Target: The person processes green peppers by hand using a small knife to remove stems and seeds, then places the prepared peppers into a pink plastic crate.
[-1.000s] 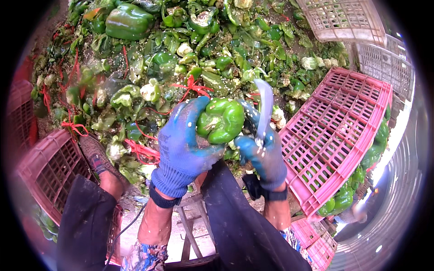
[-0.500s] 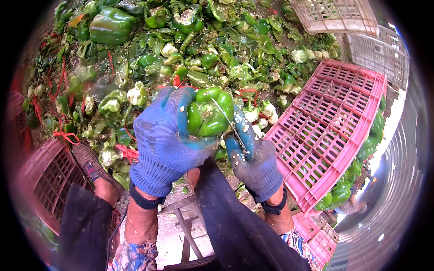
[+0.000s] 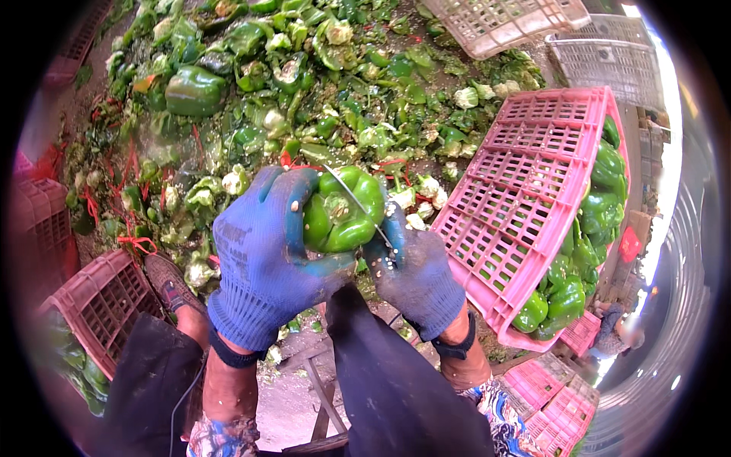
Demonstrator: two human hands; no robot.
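My left hand (image 3: 263,247), in a blue knit glove, is wrapped round a green bell pepper (image 3: 335,217) held over my lap. The pepper's stem end faces up toward me. A thin knife (image 3: 355,199) is gripped by my right hand (image 3: 411,266), gloved the same way. Its narrow blade slants across the top of the pepper, the tip toward the far side; whether it has cut in, I cannot tell. The handle is hidden in my fingers. Pale seeds stick to both gloves.
Beyond my hands the ground is strewn with pepper scraps (image 3: 304,99), and a whole pepper (image 3: 196,91) lies at far left. A tilted pink crate (image 3: 525,190) of peppers stands close on my right. Another pink crate (image 3: 106,305) is at left; pale crates (image 3: 609,68) stand far right.
The view has swung a little, so the surroundings appear shifted. My right hand has closed in nearer the pepper, and the blade now lies more across its top.
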